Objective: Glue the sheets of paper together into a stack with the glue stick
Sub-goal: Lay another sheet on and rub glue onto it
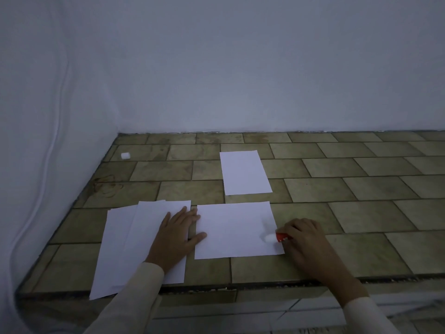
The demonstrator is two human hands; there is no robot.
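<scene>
The right hand (305,239) grips the red glue stick (280,236), its pale tip on the right edge of the middle sheet (231,230), which lies on the tiled worktop (337,189). The left hand (177,233) lies flat with straight fingers on the loose pile (125,242) left of that sheet, fingertips reaching its edge. Beyond that sheet lies one far sheet (244,172). The task looks early: gluing underway, the pile unglued. One glue stick, two single sheets, a pile of perhaps three or four, and one white cap (125,155) far beyond-left.
</scene>
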